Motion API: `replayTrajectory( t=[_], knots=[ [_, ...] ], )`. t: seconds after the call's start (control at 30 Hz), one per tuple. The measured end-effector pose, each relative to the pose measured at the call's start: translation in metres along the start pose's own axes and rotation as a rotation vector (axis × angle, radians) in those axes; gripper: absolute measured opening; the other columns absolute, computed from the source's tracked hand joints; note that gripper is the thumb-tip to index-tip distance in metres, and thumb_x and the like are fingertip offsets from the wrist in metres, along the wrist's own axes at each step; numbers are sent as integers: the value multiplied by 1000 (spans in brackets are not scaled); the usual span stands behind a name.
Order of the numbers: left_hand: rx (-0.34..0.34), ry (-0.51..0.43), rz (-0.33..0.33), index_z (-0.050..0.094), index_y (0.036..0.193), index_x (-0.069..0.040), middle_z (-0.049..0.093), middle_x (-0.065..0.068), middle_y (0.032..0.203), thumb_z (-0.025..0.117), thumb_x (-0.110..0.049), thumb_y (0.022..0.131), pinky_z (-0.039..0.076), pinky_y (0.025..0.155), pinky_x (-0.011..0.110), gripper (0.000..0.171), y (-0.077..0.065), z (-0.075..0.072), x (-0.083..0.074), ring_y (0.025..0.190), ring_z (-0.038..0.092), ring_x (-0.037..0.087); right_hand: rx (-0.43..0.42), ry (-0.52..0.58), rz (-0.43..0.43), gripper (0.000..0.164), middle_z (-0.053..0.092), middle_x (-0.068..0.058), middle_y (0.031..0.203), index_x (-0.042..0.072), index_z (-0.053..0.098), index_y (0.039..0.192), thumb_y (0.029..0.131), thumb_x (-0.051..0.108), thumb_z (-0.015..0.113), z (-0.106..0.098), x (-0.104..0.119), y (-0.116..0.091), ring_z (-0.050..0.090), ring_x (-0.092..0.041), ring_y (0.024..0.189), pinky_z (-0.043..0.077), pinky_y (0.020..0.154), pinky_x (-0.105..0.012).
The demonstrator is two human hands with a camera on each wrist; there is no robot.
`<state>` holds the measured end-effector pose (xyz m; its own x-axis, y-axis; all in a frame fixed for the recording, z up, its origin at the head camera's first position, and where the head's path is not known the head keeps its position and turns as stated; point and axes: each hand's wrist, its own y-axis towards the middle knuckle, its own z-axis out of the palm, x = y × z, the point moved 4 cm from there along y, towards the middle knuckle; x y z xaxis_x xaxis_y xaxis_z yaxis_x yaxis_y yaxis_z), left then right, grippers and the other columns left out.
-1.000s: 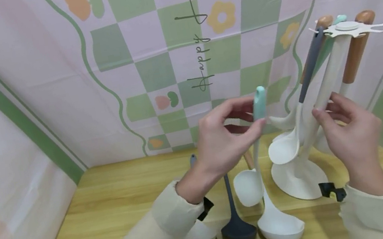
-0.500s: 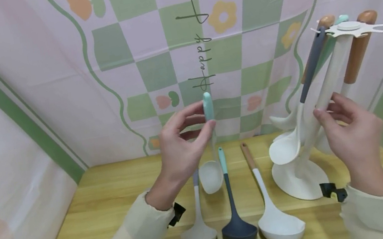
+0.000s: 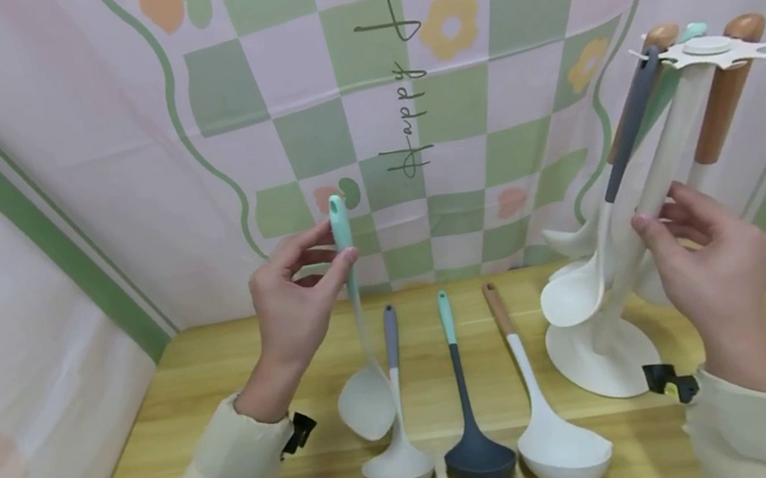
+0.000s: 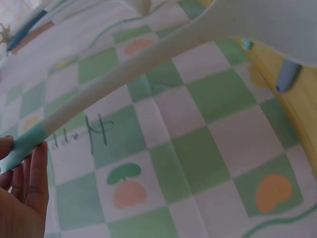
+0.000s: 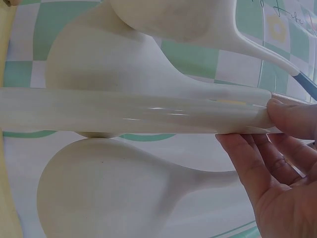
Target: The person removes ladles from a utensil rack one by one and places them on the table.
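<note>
My left hand (image 3: 292,309) pinches the mint handle of a white ladle (image 3: 367,406) between thumb and fingers. The ladle hangs bowl down, its bowl overlapping a grey-handled ladle (image 3: 401,473) in the head view. In the left wrist view the ladle (image 4: 119,74) stretches from the fingers to the upper right, its bowl partly cut off. With thumb and fingers, my right hand (image 3: 717,259) grips the white pole of a utensil stand (image 3: 673,131). In the right wrist view white utensil heads hang on both sides of the pole (image 5: 148,111).
Standing in a row are a dark ladle with a mint handle (image 3: 478,455) and a white ladle with a brown handle (image 3: 567,453), lying on the wooden table (image 3: 181,442). A grey-handled spoon (image 3: 571,299) and several other utensils hang from the stand. A checkered cloth (image 3: 380,129) forms the backdrop.
My left hand has carried the mint-handled ladle leftward from beside the stand, past the row, to its left side. My right hand keeps its grip on the pole.
</note>
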<state>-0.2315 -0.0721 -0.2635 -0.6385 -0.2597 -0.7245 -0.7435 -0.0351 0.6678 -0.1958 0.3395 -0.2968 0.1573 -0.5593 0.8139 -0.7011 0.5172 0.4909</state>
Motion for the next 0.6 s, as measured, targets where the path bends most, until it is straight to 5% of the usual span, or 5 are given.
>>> replayTrajectory(
  t=[0.37, 0.6],
  knots=[
    [-4, 216, -111, 79, 120, -2, 78, 18, 112, 85, -6, 88, 58, 63, 11, 33, 7, -32, 39, 83, 77, 34, 6, 7, 30, 47, 58, 38, 87, 3, 66, 141, 95, 10, 76, 0, 2, -1, 59, 22, 78, 46, 75, 5],
    [86, 340, -268, 79, 121, -4, 78, 18, 111, 82, -12, 91, 58, 63, 13, 31, 9, -36, 66, 86, 77, 33, 7, 4, 28, 50, 57, 39, 87, 4, 64, 143, 95, 11, 76, 0, 2, -1, 59, 23, 79, 46, 76, 5]
  ],
)
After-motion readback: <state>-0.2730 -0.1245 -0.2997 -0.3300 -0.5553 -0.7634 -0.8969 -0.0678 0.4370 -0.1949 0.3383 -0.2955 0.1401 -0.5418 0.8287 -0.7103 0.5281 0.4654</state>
